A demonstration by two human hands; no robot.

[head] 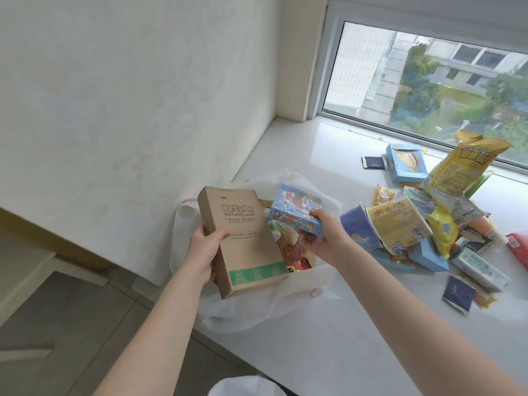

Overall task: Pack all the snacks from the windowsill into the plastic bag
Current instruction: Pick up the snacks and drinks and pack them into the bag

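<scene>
A white plastic bag [303, 298] lies open at the left end of the white windowsill [328, 352], with several colourful snack packs inside. My left hand [204, 247] grips a brown cardboard box [243, 241] by its left side, held over the bag's mouth. My right hand [323, 238] holds a small blue snack box [295, 208] with cartoon print, also above the bag. To the right lies a pile of snacks [428, 227]: a yellow bag [465, 164], a yellow-and-white cup-shaped pack [397, 221], blue boxes and small wrappers.
A light blue box [407, 162] and a dark small packet [373, 162] lie near the window [428, 81]. A dark blue sachet [457, 292] and a white-green pack [480, 268] sit at the pile's near edge. The wall rises on the left; floor lies below the sill edge.
</scene>
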